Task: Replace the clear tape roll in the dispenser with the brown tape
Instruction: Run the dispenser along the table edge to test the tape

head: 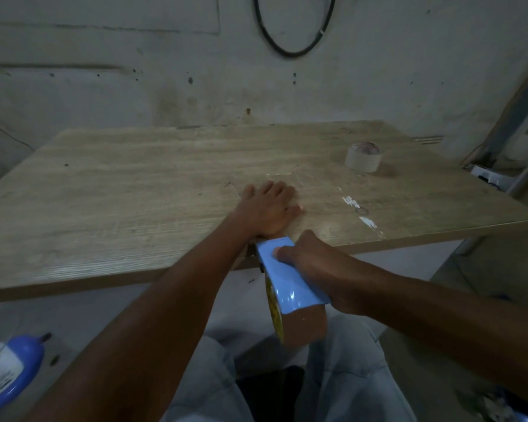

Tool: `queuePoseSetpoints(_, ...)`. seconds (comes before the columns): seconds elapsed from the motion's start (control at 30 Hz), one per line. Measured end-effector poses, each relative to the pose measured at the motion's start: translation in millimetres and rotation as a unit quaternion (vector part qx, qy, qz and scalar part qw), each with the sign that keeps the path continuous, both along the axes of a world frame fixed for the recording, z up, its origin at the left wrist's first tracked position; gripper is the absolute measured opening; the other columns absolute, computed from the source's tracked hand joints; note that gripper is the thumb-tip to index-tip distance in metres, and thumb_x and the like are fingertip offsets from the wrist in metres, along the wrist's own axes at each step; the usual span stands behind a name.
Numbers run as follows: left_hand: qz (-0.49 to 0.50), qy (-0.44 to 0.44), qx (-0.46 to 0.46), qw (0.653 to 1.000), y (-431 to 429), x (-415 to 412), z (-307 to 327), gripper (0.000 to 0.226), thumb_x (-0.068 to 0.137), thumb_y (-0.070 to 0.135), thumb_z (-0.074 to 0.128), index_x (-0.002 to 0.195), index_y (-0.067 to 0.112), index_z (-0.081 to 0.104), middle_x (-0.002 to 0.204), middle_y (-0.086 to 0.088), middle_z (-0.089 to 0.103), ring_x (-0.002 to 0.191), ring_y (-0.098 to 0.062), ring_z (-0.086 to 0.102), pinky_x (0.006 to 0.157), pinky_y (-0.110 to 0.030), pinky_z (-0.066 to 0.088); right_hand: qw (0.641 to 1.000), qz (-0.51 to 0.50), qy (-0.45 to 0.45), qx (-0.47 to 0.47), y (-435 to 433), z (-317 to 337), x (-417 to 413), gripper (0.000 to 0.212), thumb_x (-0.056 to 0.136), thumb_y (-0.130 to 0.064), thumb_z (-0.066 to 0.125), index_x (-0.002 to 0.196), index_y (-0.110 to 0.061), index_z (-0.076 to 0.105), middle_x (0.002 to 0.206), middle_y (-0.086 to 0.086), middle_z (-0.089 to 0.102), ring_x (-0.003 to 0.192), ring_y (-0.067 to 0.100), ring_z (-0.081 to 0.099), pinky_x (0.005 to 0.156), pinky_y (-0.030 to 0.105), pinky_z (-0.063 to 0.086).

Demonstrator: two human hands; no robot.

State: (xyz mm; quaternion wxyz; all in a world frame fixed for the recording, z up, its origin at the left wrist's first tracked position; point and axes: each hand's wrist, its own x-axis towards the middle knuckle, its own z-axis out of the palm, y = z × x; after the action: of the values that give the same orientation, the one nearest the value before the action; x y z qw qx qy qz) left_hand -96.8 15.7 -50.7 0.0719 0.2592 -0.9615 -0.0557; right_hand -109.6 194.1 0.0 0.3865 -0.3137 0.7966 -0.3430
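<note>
My right hand point(310, 260) grips the light blue tape dispenser point(287, 278) at the table's front edge. A brown tape roll point(302, 327) with a yellow side sits in the dispenser, hanging below the table edge over my lap. My left hand point(269, 208) lies flat, palm down, on the wooden table point(134, 184), just beyond the dispenser's front end; whether a strip of tape lies under it is hidden. The clear tape roll point(364, 156) stands alone at the table's far right.
A blue and white object point(9, 370) lies on the floor at lower left. White paint marks point(360, 211) dot the table near the right front. A black cable loop point(293, 32) hangs on the wall. A white box point(485, 175) sits beyond the table's right edge.
</note>
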Motion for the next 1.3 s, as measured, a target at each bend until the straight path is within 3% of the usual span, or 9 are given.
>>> queuePoseSetpoints(0.07,0.001,0.000,-0.001,1.000,0.9,0.7,0.6,0.061,0.102,0.054,0.025,0.152,0.020,0.030,0.162,-0.005,0.024,0.150,-0.025,0.018,0.116,-0.057,0.011,1.000,-0.001,0.010,0.006,3.0,-1.7,-0.7,0.062,0.096,-0.039,0.060,0.144,-0.011,0.034,0.132,0.010,0.053,0.111,0.024,0.057,0.083,0.034,0.047)
queuePoseSetpoints(0.23,0.001,-0.005,0.007,1.000,0.8,1.1,1.3,0.062,0.102,0.055,0.024,0.152,0.020,0.029,0.163,-0.005,0.024,0.151,-0.026,0.016,0.117,-0.057,0.010,1.000,-0.001,-0.029,0.009,12.6,-4.9,2.0,0.052,0.097,-0.036,0.059,0.136,-0.010,0.036,0.124,0.010,0.057,0.104,0.023,0.062,0.076,0.032,0.052)
queuePoseSetpoints(0.4,0.002,-0.007,0.012,1.000,2.0,1.4,2.7,0.062,0.102,0.056,0.023,0.153,0.020,0.028,0.163,-0.005,0.024,0.150,-0.027,0.016,0.117,-0.056,0.010,0.997,-0.019,-0.072,0.001,14.9,-9.4,5.3,0.067,0.085,-0.040,0.065,0.135,-0.003,0.042,0.118,0.019,0.065,0.099,0.033,0.069,0.091,0.049,0.057)
queuePoseSetpoints(0.57,0.020,-0.029,0.018,0.999,8.3,-1.8,4.9,0.063,0.102,0.054,0.024,0.154,0.018,0.026,0.164,-0.006,0.021,0.151,-0.027,0.014,0.117,-0.060,0.009,0.989,-0.027,-0.143,0.004,15.1,-11.5,0.4,0.016,0.093,-0.019,0.057,0.093,-0.004,0.064,0.083,0.013,0.069,0.069,0.023,0.064,0.071,0.035,0.052)
queuePoseSetpoints(0.63,0.012,-0.035,0.023,0.999,13.9,-1.2,2.3,0.067,0.102,0.055,0.025,0.156,0.016,0.022,0.165,-0.006,0.016,0.152,-0.025,0.009,0.119,-0.059,0.005,0.986,-0.034,-0.163,0.002,13.1,-9.8,1.2,0.012,0.092,-0.015,0.055,0.096,-0.006,0.063,0.084,0.015,0.067,0.068,0.024,0.062,0.065,0.032,0.049)
queuePoseSetpoints(0.77,-0.002,-0.022,0.024,0.999,16.5,1.7,-1.5,0.069,0.101,0.057,0.023,0.157,0.017,0.018,0.167,-0.004,0.013,0.154,-0.021,0.006,0.121,-0.055,0.002,0.984,-0.040,-0.173,0.000,7.2,-12.7,5.3,0.022,0.087,-0.013,0.054,0.106,-0.007,0.062,0.088,0.015,0.066,0.071,0.025,0.063,0.063,0.030,0.049)
queuePoseSetpoints(0.9,-0.005,-0.023,0.026,0.999,14.5,1.8,-1.1,0.069,0.101,0.057,0.023,0.157,0.018,0.018,0.167,-0.005,0.012,0.153,-0.022,0.007,0.121,-0.055,0.004,0.982,-0.049,-0.182,-0.012,7.4,-9.9,10.7,0.025,0.068,-0.019,0.053,0.091,-0.009,0.059,0.086,0.014,0.054,0.080,0.028,0.052,0.074,0.037,0.041)
queuePoseSetpoints(1.07,-0.001,-0.014,0.018,1.000,14.5,1.2,-2.9,0.068,0.100,0.058,0.024,0.157,0.020,0.021,0.166,-0.003,0.016,0.153,-0.021,0.009,0.120,-0.054,0.006,0.982,-0.056,-0.180,-0.025,7.4,-20.4,9.0,0.026,0.098,-0.032,0.054,0.089,-0.010,0.066,0.080,0.008,0.068,0.070,0.019,0.064,0.068,0.031,0.051)
queuePoseSetpoints(1.3,-0.003,-0.012,0.020,1.000,15.3,2.7,-2.9,0.069,0.101,0.058,0.024,0.157,0.018,0.020,0.166,-0.003,0.015,0.153,-0.021,0.008,0.120,-0.054,0.005,0.989,-0.035,-0.134,-0.054,11.9,-23.9,9.0,0.033,0.099,-0.041,0.056,0.093,-0.010,0.068,0.084,0.008,0.071,0.070,0.020,0.068,0.067,0.032,0.054)
